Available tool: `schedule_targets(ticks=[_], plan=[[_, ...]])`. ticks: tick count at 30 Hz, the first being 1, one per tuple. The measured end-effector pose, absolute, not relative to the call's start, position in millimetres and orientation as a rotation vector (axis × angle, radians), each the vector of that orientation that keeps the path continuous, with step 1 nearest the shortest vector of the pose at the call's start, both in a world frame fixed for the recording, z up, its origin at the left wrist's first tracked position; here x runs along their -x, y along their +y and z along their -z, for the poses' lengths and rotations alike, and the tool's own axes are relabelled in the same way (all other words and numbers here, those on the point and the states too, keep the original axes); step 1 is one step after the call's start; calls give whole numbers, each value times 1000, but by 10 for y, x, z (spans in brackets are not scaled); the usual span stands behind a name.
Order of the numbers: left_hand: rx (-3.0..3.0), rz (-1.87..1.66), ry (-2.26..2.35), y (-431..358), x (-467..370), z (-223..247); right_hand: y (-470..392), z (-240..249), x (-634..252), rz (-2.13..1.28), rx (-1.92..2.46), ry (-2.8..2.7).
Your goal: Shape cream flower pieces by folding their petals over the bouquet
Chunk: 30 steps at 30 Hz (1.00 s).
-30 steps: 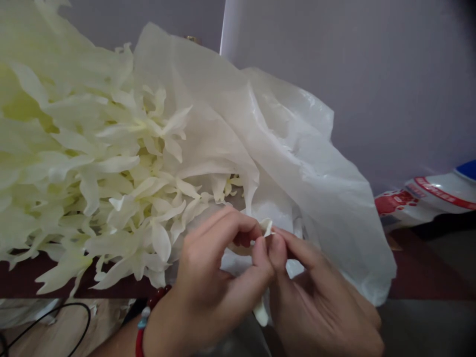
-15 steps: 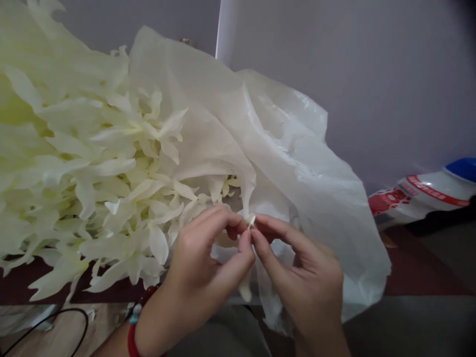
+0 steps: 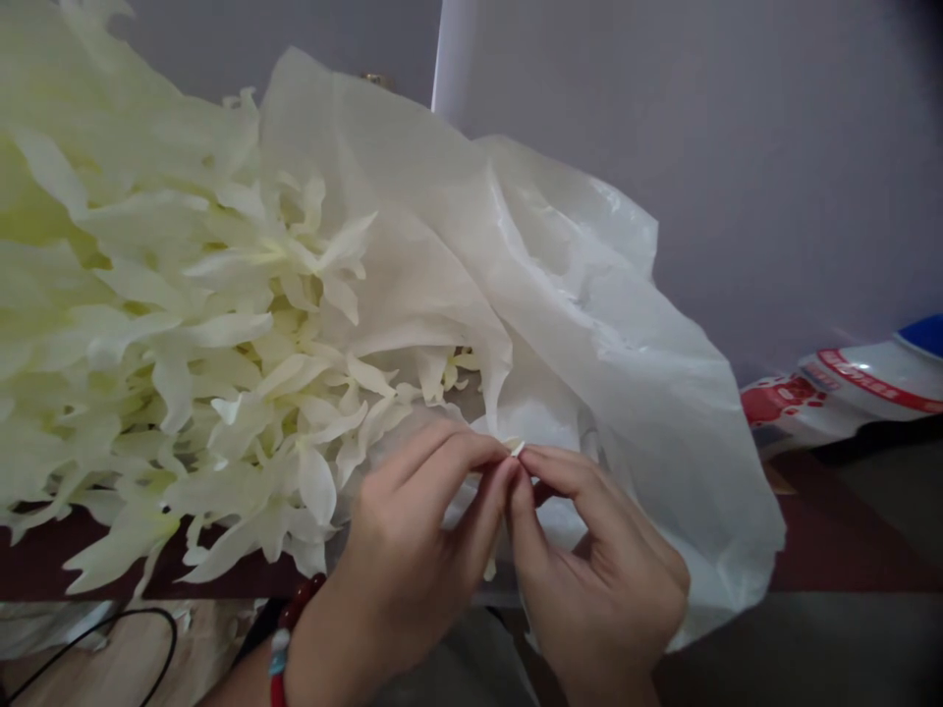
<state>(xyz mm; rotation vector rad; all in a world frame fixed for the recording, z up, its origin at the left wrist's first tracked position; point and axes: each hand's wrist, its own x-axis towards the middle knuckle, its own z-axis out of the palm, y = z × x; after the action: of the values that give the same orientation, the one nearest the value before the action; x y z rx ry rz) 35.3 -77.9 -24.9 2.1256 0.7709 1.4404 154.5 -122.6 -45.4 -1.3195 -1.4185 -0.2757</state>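
Observation:
Both my hands meet low in the middle of the head view, fingertips pinched together on one small cream petal piece (image 3: pixel 518 449). My left hand (image 3: pixel 419 530), with a beaded bracelet at its wrist, grips the piece from the left. From the right, my right hand (image 3: pixel 604 560) closes thumb and forefinger on it. Most of the piece is hidden by the fingers; a pale tip hangs below them. To the left of my hands spreads a big heap of cream artificial flowers (image 3: pixel 184 324). A crumpled white plastic bag (image 3: pixel 589 304) lies behind and right of my hands.
A white bottle (image 3: pixel 847 388) with a red label and blue cap lies at the right. The dark red table edge (image 3: pixel 847 540) runs across the front. A black cable (image 3: pixel 158 614) curves at the lower left, and a grey wall (image 3: pixel 773 128) stands behind.
My fingertips have drawn closer together over the small petal piece, and less of it shows. The whole view has shifted slightly.

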Motion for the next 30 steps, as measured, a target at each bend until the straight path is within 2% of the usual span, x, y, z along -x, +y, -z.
schedule_targets(ticks=[9,15,24,30], plan=[[-2191,-1484,733,-788,-374,287,-1218,510,-1439,111,1324,-1234],[-2237,-1376,725,-788,-350,350,-1205,569,-1451,28,1352,-1181],[-2305,-1454,698,-774,-356,413,-1177,556,-1492,13,1410,-1231],[-2318,-1465,734,-772,-338,414,-1158,531,-1572,-114,1368,-1306]])
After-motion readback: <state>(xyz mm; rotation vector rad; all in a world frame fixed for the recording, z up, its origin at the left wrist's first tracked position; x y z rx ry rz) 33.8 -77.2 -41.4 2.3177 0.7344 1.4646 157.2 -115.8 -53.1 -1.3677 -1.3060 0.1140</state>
